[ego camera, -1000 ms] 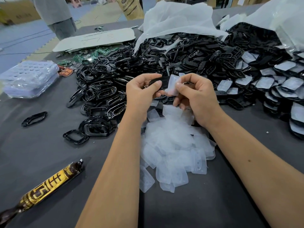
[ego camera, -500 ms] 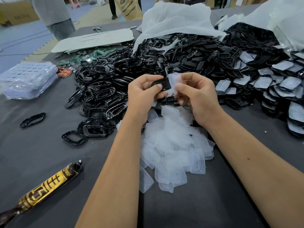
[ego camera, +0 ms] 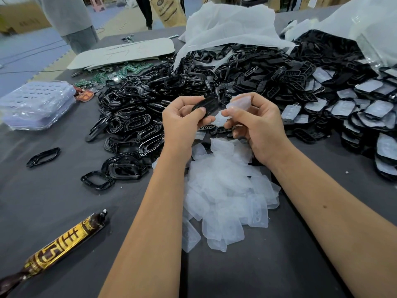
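- We see a glossy black oval plastic shell (ego camera: 205,105) held in the air above the dark grey counter (ego camera: 53,203), roughly mid-scene, in front of the big black heap.
- The left hand (ego camera: 182,123) grips this shell, with the thumb across its near face and the fingers curled behind it.
- Just to its right, a small translucent white soft plastic pad (ego camera: 239,103) is pinched between the thumb and forefinger of the right hand (ego camera: 257,127). The other fingers are curled in loosely.
- Shell and pad sit close together. We cannot tell whether they touch.
- Under the wrists, a loose pile of matching translucent pads (ego camera: 225,190) is spread on the counter.
- Left of the hands lies a heap of glossy black plastic frames (ego camera: 133,119). One black ring (ego camera: 43,157) lies well apart from it.
- Behind the hands is a wider mound of matte black slotted parts (ego camera: 268,82), partly under a crumpled white bag (ego camera: 227,29).
- To the right, black shells with pads already fitted (ego camera: 365,108) overlap in rows.
- At the far left sits a stack of clear trays wrapped in film (ego camera: 36,104), with small green circuit boards (ego camera: 120,72) and a pale cardboard sheet (ego camera: 122,53) beyond it.
- Near the left front edge lies a brown and gold wrapped tube (ego camera: 58,246).
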A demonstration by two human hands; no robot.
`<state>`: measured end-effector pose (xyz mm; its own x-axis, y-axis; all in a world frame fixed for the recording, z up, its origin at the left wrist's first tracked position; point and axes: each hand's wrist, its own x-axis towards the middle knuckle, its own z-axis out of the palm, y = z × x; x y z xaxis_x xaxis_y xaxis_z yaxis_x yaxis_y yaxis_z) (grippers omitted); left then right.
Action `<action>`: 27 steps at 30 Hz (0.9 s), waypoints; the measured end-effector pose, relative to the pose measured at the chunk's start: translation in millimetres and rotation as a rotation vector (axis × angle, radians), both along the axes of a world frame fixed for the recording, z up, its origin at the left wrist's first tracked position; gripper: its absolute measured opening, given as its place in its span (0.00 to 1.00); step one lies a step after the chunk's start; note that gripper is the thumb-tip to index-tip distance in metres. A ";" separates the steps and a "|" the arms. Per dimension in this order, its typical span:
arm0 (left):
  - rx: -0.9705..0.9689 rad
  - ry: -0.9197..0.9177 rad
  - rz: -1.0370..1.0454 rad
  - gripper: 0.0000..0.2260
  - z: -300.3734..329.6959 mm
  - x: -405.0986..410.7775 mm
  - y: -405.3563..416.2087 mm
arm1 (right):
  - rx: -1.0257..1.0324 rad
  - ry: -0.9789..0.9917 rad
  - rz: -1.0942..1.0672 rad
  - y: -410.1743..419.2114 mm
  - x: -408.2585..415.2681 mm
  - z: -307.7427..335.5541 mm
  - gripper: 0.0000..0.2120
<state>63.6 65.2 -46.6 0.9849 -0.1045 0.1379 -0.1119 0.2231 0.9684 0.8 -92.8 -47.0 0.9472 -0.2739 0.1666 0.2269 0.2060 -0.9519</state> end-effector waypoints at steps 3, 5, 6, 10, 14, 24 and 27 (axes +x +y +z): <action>0.029 -0.005 -0.040 0.08 -0.4 -1.6 -1.8 | -0.043 -0.010 -0.022 0.3 -0.7 -0.3 0.05; 0.046 -0.012 -0.055 0.08 -0.7 -2.5 -3.1 | -0.049 -0.019 -0.027 0.5 -1.1 -0.7 0.05; 0.049 -0.014 -0.059 0.08 -0.8 -2.9 -3.6 | -0.044 -0.020 -0.032 0.5 -1.2 -0.7 0.05; 0.045 -0.009 -0.065 0.07 -1.1 -3.7 -4.2 | -0.061 -0.020 -0.053 1.0 -1.5 -0.2 0.05; 0.060 -0.002 -0.095 0.08 -2.1 -4.7 -4.7 | -0.055 -0.032 -0.071 2.7 -1.0 -1.5 0.06; 0.037 0.027 -0.102 0.09 -3.4 -2.4 -6.1 | -0.104 -0.049 -0.098 3.1 1.3 -4.0 0.13; 0.005 0.056 -0.084 0.11 -0.7 -2.0 -7.4 | -0.140 -0.087 -0.100 4.3 0.9 -4.7 0.13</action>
<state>61.6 57.9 -47.3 0.9788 -0.1877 0.0817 -0.0382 0.2248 0.9737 1.7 -88.6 -51.7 0.8968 -0.3344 0.2897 0.3221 0.0448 -0.9456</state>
